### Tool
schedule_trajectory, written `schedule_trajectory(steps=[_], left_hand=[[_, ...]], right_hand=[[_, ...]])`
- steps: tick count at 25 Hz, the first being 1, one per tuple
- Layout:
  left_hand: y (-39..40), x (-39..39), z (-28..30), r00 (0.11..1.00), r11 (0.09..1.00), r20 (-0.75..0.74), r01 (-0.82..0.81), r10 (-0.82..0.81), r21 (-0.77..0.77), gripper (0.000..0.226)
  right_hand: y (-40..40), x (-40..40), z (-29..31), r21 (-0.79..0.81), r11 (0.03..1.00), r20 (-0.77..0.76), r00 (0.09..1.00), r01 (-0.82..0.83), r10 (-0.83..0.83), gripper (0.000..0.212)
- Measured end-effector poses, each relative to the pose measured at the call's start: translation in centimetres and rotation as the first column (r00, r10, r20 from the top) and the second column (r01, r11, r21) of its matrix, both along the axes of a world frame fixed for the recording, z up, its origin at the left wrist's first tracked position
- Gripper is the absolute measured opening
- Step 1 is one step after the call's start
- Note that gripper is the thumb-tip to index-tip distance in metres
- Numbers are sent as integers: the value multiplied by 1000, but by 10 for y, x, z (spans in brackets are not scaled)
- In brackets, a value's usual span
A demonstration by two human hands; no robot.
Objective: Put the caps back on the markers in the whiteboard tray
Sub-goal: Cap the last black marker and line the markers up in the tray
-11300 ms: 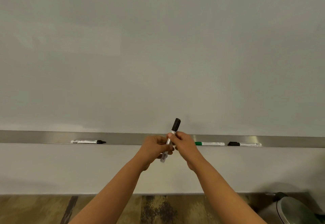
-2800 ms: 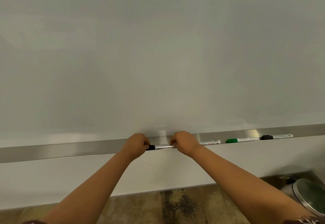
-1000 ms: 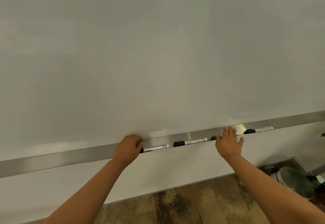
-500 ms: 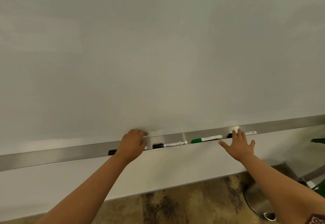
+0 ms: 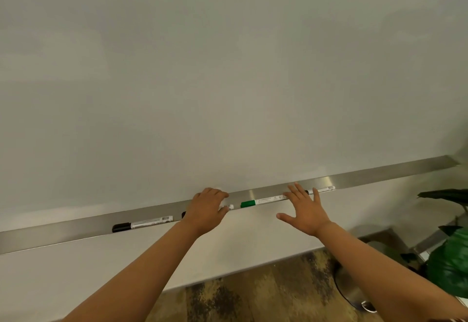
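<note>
head: whiteboard [image 5: 228, 81], metal tray [image 5: 63, 230], wood floor [image 5: 266, 294]

Four markers lie in one metal whiteboard tray [image 5: 76, 230]: three black-capped markers, at [image 5: 143, 224], a second [image 5: 229, 206] mostly under a hand, a third [image 5: 323, 189], and one green-capped marker [image 5: 263, 200]. Two hands reach in: left hand [image 5: 206, 211] at 6 o'clock, right hand [image 5: 304, 211] at 4 o'clock.

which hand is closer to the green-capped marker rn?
Roughly a tie, left slightly nearer. The left hand sits just off the cap end of the green-capped marker; the right hand hovers open at its other end.
</note>
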State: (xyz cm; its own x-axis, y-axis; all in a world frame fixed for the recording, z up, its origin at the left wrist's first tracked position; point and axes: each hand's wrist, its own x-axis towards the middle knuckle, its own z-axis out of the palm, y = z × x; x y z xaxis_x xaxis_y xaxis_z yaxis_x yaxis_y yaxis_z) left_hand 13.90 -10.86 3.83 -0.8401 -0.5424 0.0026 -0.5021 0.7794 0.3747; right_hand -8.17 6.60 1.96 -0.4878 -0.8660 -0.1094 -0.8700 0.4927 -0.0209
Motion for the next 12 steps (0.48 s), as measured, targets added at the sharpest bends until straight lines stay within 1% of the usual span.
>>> schedule_trajectory(steps=[1, 2, 4, 5, 7, 9, 12], left_hand=[[2, -1, -1, 1000, 1000, 6, 0, 0, 8, 40], [5, -3, -2, 1000, 1000, 13, 0, 0, 16, 40], [12, -5, -4, 1000, 1000, 18, -5, 4, 25, 40], [14, -6, -5, 1000, 1000, 22, -10, 9, 26, 40], [18, -6, -8, 999, 1000, 31, -20, 20, 19, 40], [21, -6, -11, 999, 999, 33, -32, 32, 16, 41], [26, -5, -14, 998, 999, 43, -48, 47, 15, 41]], right_hand=[[-1, -2, 1, -13, 1000, 15, 1000, 16, -16, 126], [-1, -4, 4, -31, 998, 26, 999, 48, -47, 120], [2, -11, 7, -32, 988, 27, 988, 151, -150, 98], [3, -16, 6, -8, 980, 23, 980, 198, -198, 92], [8, -23, 3, 61, 969, 22, 970, 240, -242, 92], [13, -23, 0, 118, 965, 40, 970, 233, -239, 94], [13, -18, -3, 96, 974, 57, 975, 206, -212, 95]])
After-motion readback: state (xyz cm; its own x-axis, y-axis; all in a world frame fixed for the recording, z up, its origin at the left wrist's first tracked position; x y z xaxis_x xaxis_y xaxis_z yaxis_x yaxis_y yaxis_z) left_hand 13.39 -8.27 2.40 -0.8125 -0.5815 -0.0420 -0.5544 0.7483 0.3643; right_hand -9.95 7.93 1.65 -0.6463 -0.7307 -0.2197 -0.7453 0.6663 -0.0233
